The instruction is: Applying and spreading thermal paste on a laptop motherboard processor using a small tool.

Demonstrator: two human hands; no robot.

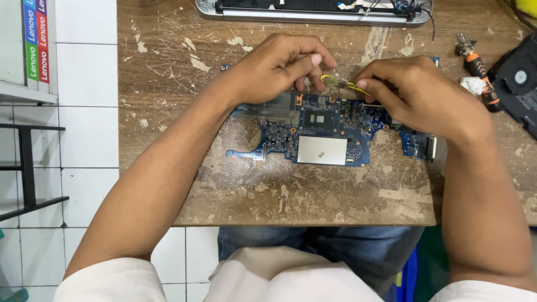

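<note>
Both hands pinch one small yellow piece (339, 84) above my blue circuit board (330, 131): left hand (279, 67), right hand (417, 95); a slip risks bending it.

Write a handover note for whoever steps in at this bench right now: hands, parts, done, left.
Left hand: over the upper edge of the blue circuit board, fingers pinched beside the yellow tool.
Right hand: fingers pinched on the yellow tool at the board's upper edge.
Parts: the board lies flat and bare on the worn wooden table; the opened laptop base sits at the far edge; an orange-handled screwdriver and a black fan part lie to the right.
Done: board is out of the case.
Left: work at the board's upper edge is in progress; what the tool touches is hidden.
</note>
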